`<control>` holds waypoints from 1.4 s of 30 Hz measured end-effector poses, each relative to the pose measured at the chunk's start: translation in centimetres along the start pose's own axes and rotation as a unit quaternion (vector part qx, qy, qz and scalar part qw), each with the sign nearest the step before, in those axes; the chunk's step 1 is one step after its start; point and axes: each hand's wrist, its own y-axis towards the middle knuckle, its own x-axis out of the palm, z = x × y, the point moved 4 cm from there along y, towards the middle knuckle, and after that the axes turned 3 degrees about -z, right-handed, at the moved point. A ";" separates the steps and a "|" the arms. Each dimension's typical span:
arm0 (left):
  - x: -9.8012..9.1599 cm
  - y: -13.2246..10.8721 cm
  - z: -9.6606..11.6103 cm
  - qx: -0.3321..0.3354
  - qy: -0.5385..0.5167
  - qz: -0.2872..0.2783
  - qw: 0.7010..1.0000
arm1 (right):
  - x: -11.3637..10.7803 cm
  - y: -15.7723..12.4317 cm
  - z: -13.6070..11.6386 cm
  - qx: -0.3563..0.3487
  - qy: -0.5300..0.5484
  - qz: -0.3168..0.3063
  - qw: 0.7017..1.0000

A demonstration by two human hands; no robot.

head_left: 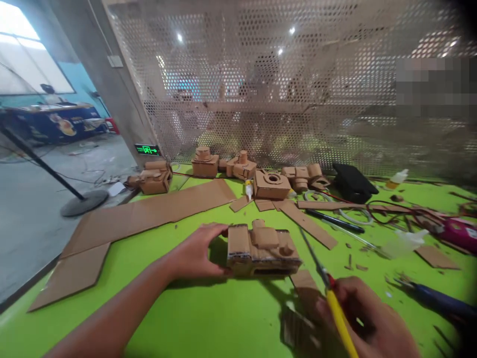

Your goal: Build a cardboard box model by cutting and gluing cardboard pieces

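A small cardboard camera model (266, 243) sits on the green tabletop, with a raised block on top, a round knob and a dark slot in its near side. My left hand (199, 253) grips its left end, fingers behind and thumb in front. In my right hand (368, 313), closed at the lower right, are yellow-handled scissors (337, 308); their long thin blade points up and left, beside the model's right end. Blurred cardboard scraps (303, 323) are below the blade, near the right fingers. Whether the right hand touches them I cannot tell.
Several finished cardboard cameras (272, 185) line the back by a perforated metal screen (238, 119). A long cardboard strip (149, 214) lies left. To the right are a black pen (335, 221), a glue gun (460, 231), a dark-handled tool (439, 298) and a black case (354, 181).
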 end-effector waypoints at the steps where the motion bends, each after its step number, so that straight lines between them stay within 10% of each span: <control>1: 0.0 -0.1 0.1 0.002 0.001 -0.005 1.000 | -0.3 0.4 0.4 0.033 0.028 0.019 0.999; 8: -2.2 0.0 -0.9 -0.011 -0.047 -0.101 0.994 | -0.7 2.3 2.2 0.121 0.202 0.081 0.969; 17: -1.1 12.5 -0.1 0.009 0.164 -0.008 0.986 | -0.6 2.1 2.2 0.106 0.250 0.077 0.959; 21: -0.9 14.0 -0.5 -0.008 0.156 0.006 0.988 | -0.8 2.3 2.0 0.103 0.247 0.075 0.961; 28: -5.9 8.0 -0.7 -0.110 0.038 0.052 0.992 | -1.2 2.3 1.2 0.093 0.251 0.065 0.961; 31: -7.2 3.2 -0.7 -0.174 -0.166 0.134 0.961 | -1.2 2.1 1.2 0.087 0.250 0.060 0.963; 42: -1.7 -9.3 5.6 -0.126 -0.543 0.242 0.795 | -0.9 1.9 -0.1 0.044 0.278 0.038 0.959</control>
